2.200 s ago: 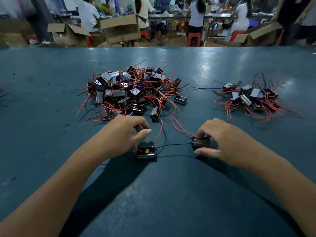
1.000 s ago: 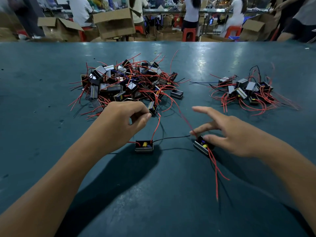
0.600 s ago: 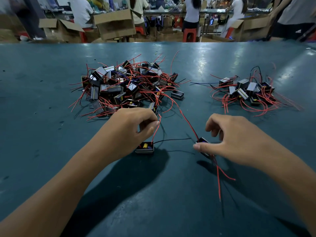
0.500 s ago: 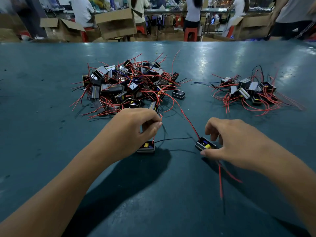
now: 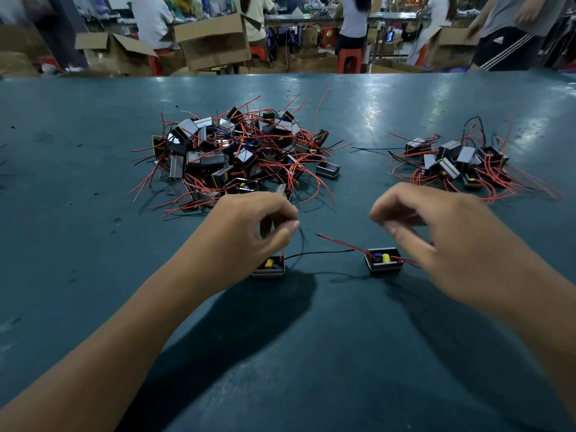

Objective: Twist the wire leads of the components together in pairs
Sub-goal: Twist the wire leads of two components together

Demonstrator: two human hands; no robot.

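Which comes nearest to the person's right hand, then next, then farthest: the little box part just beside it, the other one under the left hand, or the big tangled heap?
From the right hand in the head view:
1. Right component, just left of its thumb.
2. Left component, across the table under the left hand.
3. Big heap, farther back on the left.

Single head-worn wide-angle view, looking forward and down, close over the table, workshop behind.

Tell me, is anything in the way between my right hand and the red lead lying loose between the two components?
Nothing visible. The right hand hovers above bare table, and the red lead lies exposed there.
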